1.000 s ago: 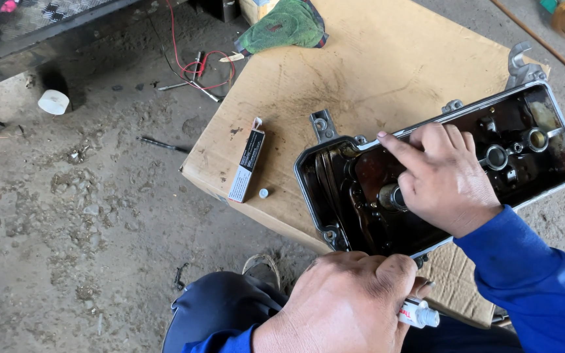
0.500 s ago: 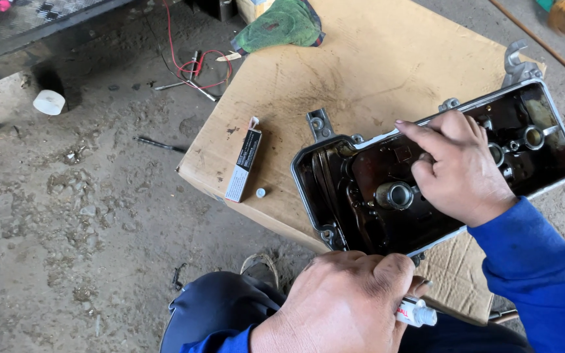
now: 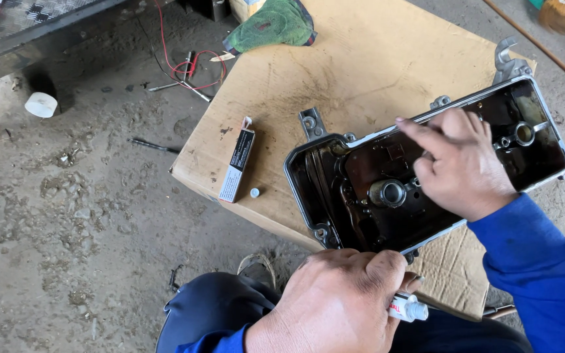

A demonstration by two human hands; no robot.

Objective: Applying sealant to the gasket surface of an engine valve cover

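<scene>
A dark, oily metal engine cover (image 3: 374,196) lies upside down on a sheet of cardboard (image 3: 361,72). My right hand (image 3: 459,163) rests over its middle, the forefinger stretched out to the far rim. My left hand (image 3: 338,301) is closed around a small white tube (image 3: 408,307), whose nozzle sticks out to the right just below the cover's near edge. Both sleeves are blue.
A small black-and-white box (image 3: 237,163) and a tiny cap (image 3: 254,193) lie on the cardboard's left part. A green rag (image 3: 273,26) sits at its far edge. Red wire (image 3: 188,62), thin tools and a white roll (image 3: 40,104) lie on the dirty concrete floor.
My right hand has slid rightward along the cover, and its forefinger now points at the far rim. The left hand with the tube has stayed put.
</scene>
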